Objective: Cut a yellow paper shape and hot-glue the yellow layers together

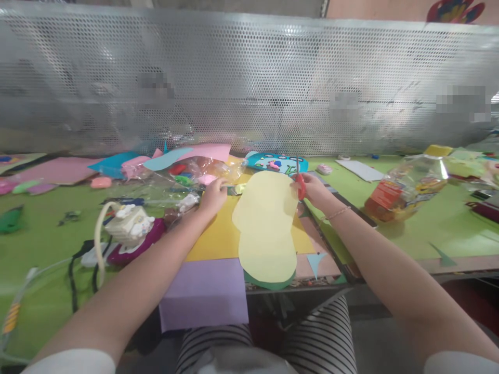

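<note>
A pale yellow paper cutout (268, 228) with rounded, wavy edges lies in front of me over yellow and green sheets. My right hand (314, 189) is closed round the red handles of a pair of scissors (301, 186), whose blades point up and away just past the cutout's right edge. To the left of the cutout, my left hand (214, 198) has its fingers curled in beside a small yellowish scrap (240, 188). What those fingers hold, if anything, is hidden. Under my left forearm is a yellow sheet (218, 234).
A purple sheet (205, 293) hangs over the front edge. A bottle (405, 187) leans at right. Clear plastic bags with clay (202, 169) and coloured sheets (62, 170) lie at the back left. A power strip with a plug (128, 228) stands left. A perforated metal screen (249, 78) closes the back.
</note>
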The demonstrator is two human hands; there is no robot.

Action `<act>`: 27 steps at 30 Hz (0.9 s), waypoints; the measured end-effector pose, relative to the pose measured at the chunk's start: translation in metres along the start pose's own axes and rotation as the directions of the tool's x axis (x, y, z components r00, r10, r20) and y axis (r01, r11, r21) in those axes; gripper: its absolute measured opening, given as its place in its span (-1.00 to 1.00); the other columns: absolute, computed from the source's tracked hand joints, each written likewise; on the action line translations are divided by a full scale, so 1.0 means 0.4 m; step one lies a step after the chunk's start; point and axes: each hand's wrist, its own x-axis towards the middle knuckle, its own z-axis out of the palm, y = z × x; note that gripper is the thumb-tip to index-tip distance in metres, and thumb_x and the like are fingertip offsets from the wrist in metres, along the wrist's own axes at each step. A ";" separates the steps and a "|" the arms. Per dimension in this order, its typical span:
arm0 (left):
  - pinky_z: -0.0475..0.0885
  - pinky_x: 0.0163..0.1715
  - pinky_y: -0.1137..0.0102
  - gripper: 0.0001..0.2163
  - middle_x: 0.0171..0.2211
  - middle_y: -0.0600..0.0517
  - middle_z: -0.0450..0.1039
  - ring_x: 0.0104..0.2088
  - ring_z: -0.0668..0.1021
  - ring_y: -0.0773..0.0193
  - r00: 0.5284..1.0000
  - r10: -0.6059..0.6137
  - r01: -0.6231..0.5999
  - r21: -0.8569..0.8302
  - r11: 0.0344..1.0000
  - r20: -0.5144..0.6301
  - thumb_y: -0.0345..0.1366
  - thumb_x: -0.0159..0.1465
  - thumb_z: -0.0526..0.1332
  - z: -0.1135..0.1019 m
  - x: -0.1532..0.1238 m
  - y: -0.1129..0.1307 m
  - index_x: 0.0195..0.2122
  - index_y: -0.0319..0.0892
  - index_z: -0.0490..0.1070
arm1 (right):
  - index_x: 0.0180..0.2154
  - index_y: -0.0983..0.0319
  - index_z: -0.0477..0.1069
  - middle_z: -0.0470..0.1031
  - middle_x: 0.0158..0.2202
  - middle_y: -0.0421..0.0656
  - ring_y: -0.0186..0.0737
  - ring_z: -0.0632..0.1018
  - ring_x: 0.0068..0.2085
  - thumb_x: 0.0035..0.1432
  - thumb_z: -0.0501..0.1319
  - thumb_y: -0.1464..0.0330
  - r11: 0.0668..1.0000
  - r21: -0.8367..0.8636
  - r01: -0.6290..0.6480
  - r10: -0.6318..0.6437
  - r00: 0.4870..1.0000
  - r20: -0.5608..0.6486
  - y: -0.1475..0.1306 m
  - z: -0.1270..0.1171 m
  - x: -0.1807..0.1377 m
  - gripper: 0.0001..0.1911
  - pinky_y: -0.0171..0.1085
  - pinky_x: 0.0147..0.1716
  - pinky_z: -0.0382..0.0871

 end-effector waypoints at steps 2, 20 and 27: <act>0.33 -0.08 0.22 -0.68 -0.14 -0.13 0.48 -0.08 0.47 0.02 0.994 0.005 -0.037 0.304 0.952 0.106 -0.47 0.03 0.11 -0.013 0.002 -0.011 -0.18 -0.15 0.46 | -0.33 0.27 0.37 0.34 -0.62 -0.30 -0.39 0.35 -0.62 -0.29 0.36 0.41 0.996 -0.081 -0.040 0.042 0.999 0.032 0.004 0.002 -0.002 -0.64 -0.39 -0.66 0.21; 0.26 -0.26 0.21 -0.88 -0.48 -0.13 0.52 -0.35 0.53 -0.01 0.940 -0.005 -0.226 0.634 0.740 0.340 -0.39 -0.06 0.15 -0.044 -0.027 0.067 -0.52 -0.14 0.48 | -0.26 0.25 0.39 0.41 -0.59 -0.28 -0.40 0.36 -0.64 -0.21 0.27 0.51 0.926 -0.377 0.012 0.066 0.979 0.193 0.034 0.008 0.001 -0.66 -0.44 -0.71 0.17; 0.26 -0.34 0.29 -0.84 -0.46 -0.10 0.51 -0.39 0.51 0.07 0.992 0.051 -0.101 0.482 0.870 0.115 -0.30 0.10 0.09 -0.047 -0.022 0.069 -0.46 -0.12 0.48 | -0.30 0.24 0.41 0.39 -0.61 -0.28 -0.39 0.32 -0.68 -0.20 0.27 0.51 0.911 -0.410 0.046 0.018 0.988 0.150 0.029 0.007 0.000 -0.71 -0.40 -0.72 0.15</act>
